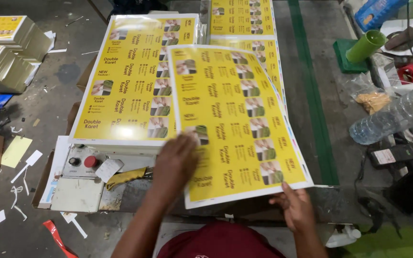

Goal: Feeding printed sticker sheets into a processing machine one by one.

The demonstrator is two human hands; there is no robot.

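At the far left, stacks of cut yellow cards [3, 50] sit on the floor, with white paper offcuts [25, 167] and a red strip [56, 237] scattered nearer. On the near left of the surface [311, 119] sits a white control box [84, 179] with a black knob and a red button [90, 161]; a yellow rag [125, 177] lies just beside it. Behind the box lies a stack of yellow printed sheets [135, 81], flat and square to the machine. The left hand [175, 165] rests palm down, fingers spread, on the near left corner of the top yellow sheet [240, 124], which lies skewed across the stack, its right edge overhanging further sheets beneath. The right hand [296, 206] holds that sheet's near right edge, thumb on top and fingers beneath, a light pinching grip. Judgement: the step in hand is handling a single sheet, held at two points; the next move calls for both hands to keep even tension so the sheet neither creases nor drags those below. At the right stand a green roll [366, 46], a clear plastic bottle [393, 117] lying on its side, and a black device [393, 155].
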